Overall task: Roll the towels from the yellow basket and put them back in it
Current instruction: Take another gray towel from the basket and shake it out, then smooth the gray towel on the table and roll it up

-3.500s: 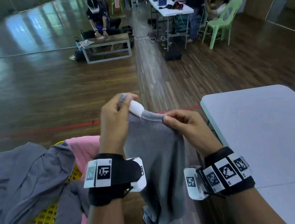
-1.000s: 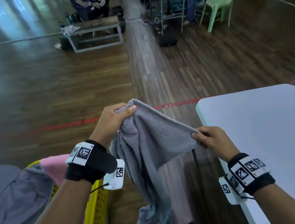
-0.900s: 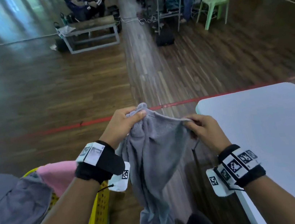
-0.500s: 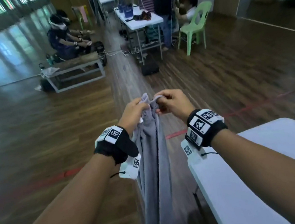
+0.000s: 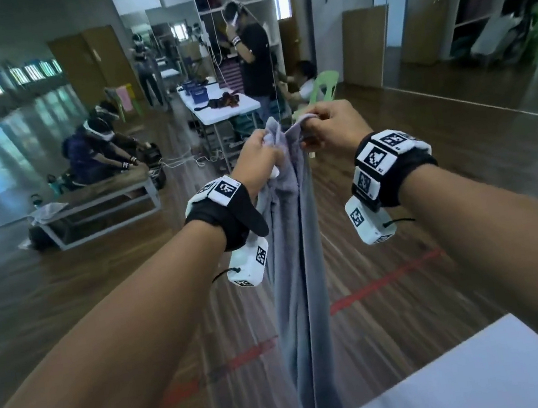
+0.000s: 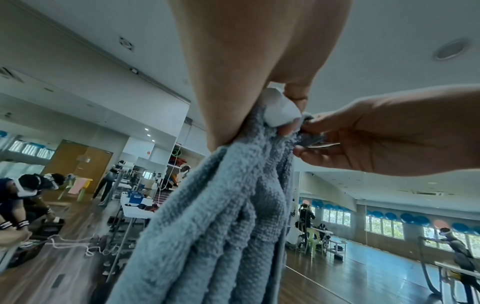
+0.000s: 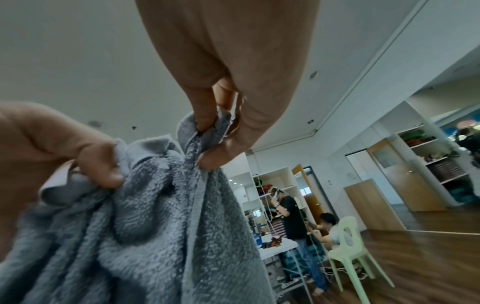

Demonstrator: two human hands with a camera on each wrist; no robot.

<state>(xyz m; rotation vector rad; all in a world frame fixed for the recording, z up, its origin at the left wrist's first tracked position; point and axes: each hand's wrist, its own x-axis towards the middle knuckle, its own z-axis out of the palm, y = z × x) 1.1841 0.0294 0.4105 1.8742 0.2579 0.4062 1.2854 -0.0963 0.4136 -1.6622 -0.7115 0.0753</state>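
Note:
A grey towel point(image 5: 295, 269) hangs straight down in long folds from both raised hands, out in front of me over the wooden floor. My left hand point(image 5: 260, 153) pinches one top corner, where a white label point(image 6: 279, 112) sticks out by the thumb. My right hand point(image 5: 326, 126) pinches the other top corner close beside it. The wrist views show the fluffy grey towel point(image 6: 221, 216) point(image 7: 155, 226) bunched under the curled fingers. The yellow basket is out of view.
A white table point(image 5: 475, 379) has its corner at the lower right, with the towel's lower part hanging just left of it. Red tape point(image 5: 385, 280) crosses the floor. Further off are a low bench point(image 5: 97, 200), a white table point(image 5: 222, 103), a green chair point(image 5: 323, 83) and several people.
My hands came together and rose from waist height to arm's length. The towel went from spread between them to hanging in a narrow column. The basket dropped out of view as my head lifted.

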